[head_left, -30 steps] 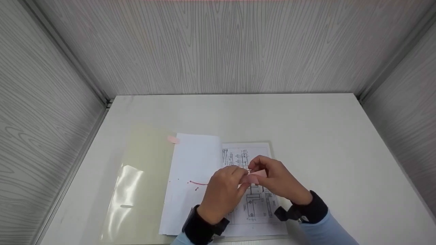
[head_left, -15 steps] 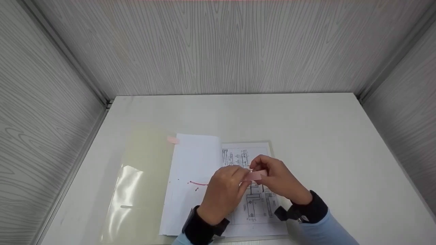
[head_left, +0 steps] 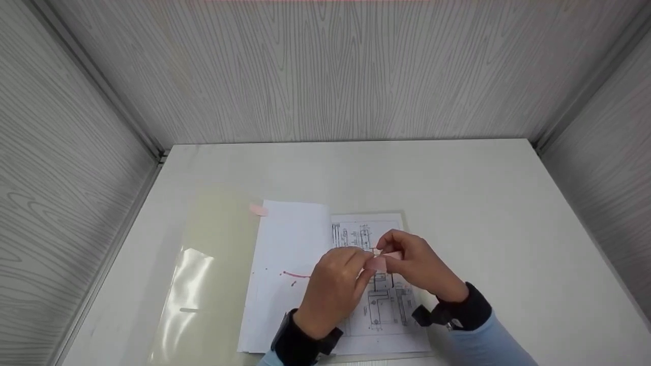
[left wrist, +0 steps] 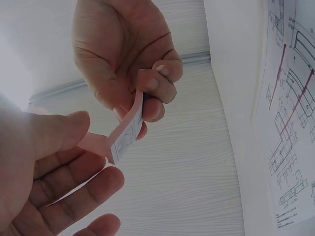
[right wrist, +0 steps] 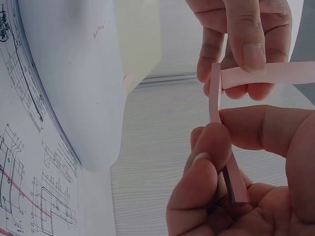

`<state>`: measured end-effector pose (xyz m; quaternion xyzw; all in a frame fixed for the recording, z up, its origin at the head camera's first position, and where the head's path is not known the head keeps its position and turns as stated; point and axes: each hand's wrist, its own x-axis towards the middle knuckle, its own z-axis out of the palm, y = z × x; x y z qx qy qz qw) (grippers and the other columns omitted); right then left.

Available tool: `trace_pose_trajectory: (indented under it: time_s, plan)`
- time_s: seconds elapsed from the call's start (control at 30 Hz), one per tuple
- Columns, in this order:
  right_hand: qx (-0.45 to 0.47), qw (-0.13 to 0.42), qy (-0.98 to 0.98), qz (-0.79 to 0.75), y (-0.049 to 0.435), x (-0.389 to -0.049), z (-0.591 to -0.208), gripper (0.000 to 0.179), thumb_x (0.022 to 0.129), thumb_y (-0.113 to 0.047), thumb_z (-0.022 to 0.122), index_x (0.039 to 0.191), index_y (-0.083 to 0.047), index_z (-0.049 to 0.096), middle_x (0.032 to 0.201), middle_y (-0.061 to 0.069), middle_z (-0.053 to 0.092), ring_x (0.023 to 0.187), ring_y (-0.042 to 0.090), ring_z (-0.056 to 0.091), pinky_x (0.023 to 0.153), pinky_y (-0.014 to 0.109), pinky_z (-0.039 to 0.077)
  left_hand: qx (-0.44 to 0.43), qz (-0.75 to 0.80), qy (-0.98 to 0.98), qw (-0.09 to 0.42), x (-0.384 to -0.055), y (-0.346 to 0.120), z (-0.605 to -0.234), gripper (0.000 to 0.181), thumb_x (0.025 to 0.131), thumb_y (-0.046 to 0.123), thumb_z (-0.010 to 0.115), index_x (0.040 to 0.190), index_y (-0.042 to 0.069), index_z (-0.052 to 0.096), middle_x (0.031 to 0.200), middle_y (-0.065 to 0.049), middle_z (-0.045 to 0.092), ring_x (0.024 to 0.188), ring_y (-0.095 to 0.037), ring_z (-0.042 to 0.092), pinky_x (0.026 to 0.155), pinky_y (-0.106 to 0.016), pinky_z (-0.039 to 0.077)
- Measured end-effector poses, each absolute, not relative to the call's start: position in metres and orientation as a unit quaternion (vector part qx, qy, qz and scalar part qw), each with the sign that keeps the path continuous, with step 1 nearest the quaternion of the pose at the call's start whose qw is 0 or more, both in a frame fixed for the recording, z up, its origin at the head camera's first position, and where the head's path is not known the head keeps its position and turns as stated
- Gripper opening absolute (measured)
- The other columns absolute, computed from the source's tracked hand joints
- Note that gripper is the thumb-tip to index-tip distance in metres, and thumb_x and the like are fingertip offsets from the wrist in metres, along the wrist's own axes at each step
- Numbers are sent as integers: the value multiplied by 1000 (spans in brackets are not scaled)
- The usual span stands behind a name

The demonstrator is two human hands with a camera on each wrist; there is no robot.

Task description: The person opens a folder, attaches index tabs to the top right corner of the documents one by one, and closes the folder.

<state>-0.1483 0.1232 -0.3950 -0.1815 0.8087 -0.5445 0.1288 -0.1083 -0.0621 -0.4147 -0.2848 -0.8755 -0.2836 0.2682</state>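
Observation:
Above an open booklet (head_left: 290, 239), my right hand (head_left: 419, 259) grips a thin pad of pink sticky notes (right wrist: 238, 182) between thumb and fingers. Line drawings are printed on the pad's backing, as the left wrist view shows. My left hand (head_left: 335, 284) pinches the end of a pink paper strip (right wrist: 280, 73) under its thumb. The strip is folded away from the pad and meets it at the pad's edge. Both hands face each other over the booklet's right page (head_left: 381, 320), which carries technical drawings and red pen lines.
Left of the white page lies the booklet's pale yellow cover (head_left: 208, 295), glossy with reflections. A pink sticky tab (head_left: 258, 209) juts from the page's top left corner. The white table (head_left: 457, 183) has grey wood-grain panels (head_left: 315, 71) at its back and sides.
The pink strip, bent at first and then lying flatter along the pad, is now folded down from it. My right hand has shifted slightly to the right; the left hand hardly moved.

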Motion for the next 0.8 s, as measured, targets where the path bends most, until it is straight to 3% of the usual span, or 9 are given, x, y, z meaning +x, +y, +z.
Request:
trace_pose_trajectory:
  time_s: [0.23,0.4,0.6,0.8]
  plan:
    - [-172,111,831,-517,138,-170,-429,16,87,-7,67,100,-4,60,82,7,61,67,18,58,61,27,50,-290,-281,-871,279,-104,-62,-411,18,92,25,66,102,11,70,91,3,67,88,-11,63,84,-26,50]
    - [-130,107,848,-503,166,-194,-445,14,89,-14,66,99,-5,61,89,7,63,73,23,60,67,37,52,-288,-278,-875,270,-105,-62,-412,18,91,27,67,101,12,71,90,3,67,87,-11,63,83,-25,50]
    - [-56,90,886,-451,221,-221,-453,19,91,-22,64,99,-5,62,90,11,63,79,25,59,68,36,46,-287,-281,-874,274,-107,-60,-413,17,92,26,66,100,12,70,90,3,67,87,-12,63,83,-27,50]
    - [24,96,922,-376,288,-228,-458,30,94,-25,57,110,1,58,97,17,63,82,25,54,66,33,43,-287,-287,-873,272,-108,-59,-413,17,92,26,66,100,12,70,90,4,67,86,-11,62,81,-26,50]
